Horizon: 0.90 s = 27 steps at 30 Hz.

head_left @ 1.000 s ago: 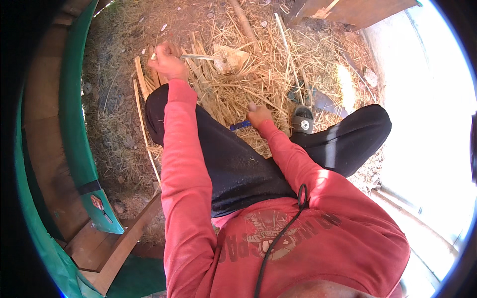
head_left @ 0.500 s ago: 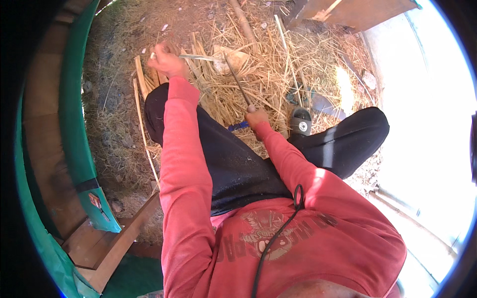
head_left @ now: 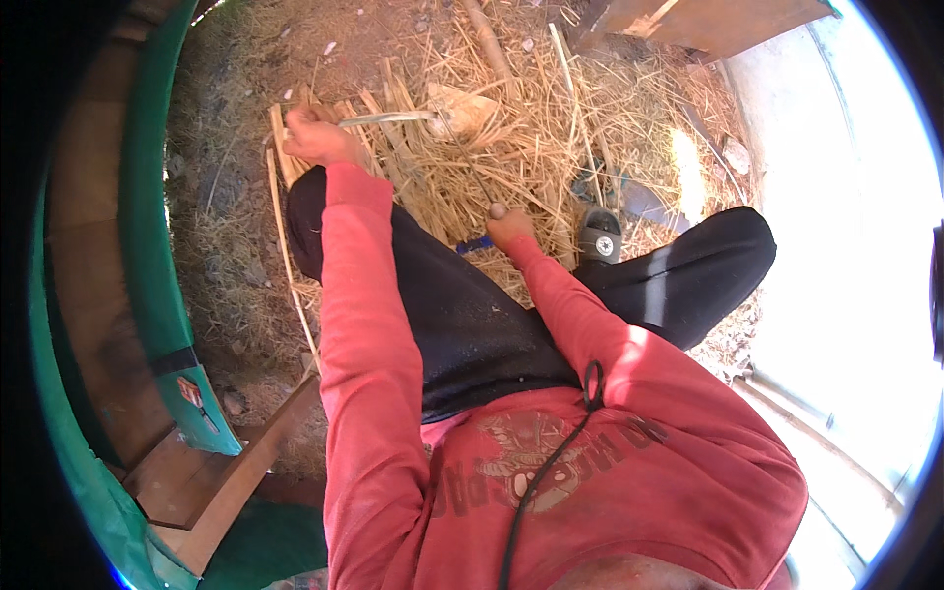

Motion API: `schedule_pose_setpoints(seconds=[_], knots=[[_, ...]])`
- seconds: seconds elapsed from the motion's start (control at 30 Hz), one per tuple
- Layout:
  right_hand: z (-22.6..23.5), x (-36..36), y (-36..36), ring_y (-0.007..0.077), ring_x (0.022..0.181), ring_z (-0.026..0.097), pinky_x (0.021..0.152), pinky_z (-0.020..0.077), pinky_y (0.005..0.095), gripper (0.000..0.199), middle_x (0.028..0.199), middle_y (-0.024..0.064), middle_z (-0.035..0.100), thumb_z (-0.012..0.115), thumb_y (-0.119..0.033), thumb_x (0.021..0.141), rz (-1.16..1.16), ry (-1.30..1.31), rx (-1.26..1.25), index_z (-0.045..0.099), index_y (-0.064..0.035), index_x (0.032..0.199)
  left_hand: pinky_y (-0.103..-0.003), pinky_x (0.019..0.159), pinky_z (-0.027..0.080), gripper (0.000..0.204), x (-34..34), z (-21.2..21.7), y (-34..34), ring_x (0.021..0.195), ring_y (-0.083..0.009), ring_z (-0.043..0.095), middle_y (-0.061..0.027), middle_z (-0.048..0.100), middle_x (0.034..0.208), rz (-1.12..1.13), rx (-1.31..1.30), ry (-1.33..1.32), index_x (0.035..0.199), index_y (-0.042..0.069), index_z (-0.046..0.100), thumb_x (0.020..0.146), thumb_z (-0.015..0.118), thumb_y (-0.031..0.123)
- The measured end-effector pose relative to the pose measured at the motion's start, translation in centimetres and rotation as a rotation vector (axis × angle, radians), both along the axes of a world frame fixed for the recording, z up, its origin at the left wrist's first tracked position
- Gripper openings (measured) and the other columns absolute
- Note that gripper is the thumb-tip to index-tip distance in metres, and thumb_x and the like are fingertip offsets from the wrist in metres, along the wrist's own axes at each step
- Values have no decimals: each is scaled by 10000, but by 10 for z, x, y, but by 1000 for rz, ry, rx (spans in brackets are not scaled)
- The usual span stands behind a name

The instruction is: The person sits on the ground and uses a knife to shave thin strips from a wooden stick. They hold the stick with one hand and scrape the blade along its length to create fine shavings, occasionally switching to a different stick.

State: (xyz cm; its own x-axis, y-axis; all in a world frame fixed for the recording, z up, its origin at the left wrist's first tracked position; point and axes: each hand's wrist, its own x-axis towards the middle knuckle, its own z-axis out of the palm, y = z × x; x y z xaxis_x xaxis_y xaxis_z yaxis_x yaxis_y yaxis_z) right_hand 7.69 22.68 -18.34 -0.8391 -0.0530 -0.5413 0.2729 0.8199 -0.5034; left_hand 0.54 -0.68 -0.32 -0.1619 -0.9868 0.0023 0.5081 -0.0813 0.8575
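Note:
My left hand (head_left: 321, 138) is closed on one end of a thin pale bamboo strip (head_left: 393, 117), near my raised left knee. The strip's other end lies by a flat pale wood block (head_left: 470, 110) among the shavings. My right hand (head_left: 509, 230) grips the handle of a long, narrow-bladed knife (head_left: 475, 167), its blade pointing away from me toward the block. The blade's tip meets or nearly meets the strip's far end; I cannot tell whether they touch. A small blue object (head_left: 474, 244) sits beside my right hand, its kind unclear.
Straw-like shavings (head_left: 536, 138) cover the ground ahead, with split strips (head_left: 278, 147) beside my left knee. A grey sandal (head_left: 600, 236) is on my right foot. A green-covered wooden frame (head_left: 152, 246) stands on the left. A wooden board (head_left: 698, 28) is at the far right.
My left hand has moved a little left and toward me, drawing the bamboo strip with it. My right hand and the knife stay almost in place.

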Motion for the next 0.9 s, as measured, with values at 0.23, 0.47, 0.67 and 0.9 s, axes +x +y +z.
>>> schedule_pose_setpoints(seconds=[0.23, 0.47, 0.67, 0.9], knots=[[86, -12, -10, 404, 685, 619, 651, 494, 449, 258, 697, 224, 628, 632, -245, 720, -42, 427, -419, 637, 9, 763, -332, 401, 220, 277, 1, -5, 5, 413, -150, 281, -65, 345, 480, -107, -115, 32, 553, 42, 338, 786, 474, 105], [2, -2, 8, 402, 795, 637, 739, 512, 445, 300, 792, 201, 654, 611, -308, 748, 10, 156, 73, 636, -10, 774, -299, 420, 282, 282, -20, -8, 18, 447, -133, 350, -54, 413, 514, -90, -25, 25, 570, 30, 356, 778, 533, 100], [41, -15, 10, 398, 765, 634, 703, 490, 462, 397, 729, 246, 625, 629, -333, 743, -38, 289, -238, 623, 64, 736, -298, 432, 300, 252, -23, 0, 32, 489, -122, 396, -49, 444, 569, -173, -182, -70, 574, 31, 411, 772, 548, 103], [35, -6, 3, 381, 709, 633, 692, 493, 428, 387, 686, 223, 621, 588, -305, 753, -69, 217, -272, 614, 81, 746, -293, 430, 298, 254, -32, 3, 36, 453, -129, 385, -40, 436, 537, -97, -116, -61, 554, 29, 426, 762, 555, 99]])
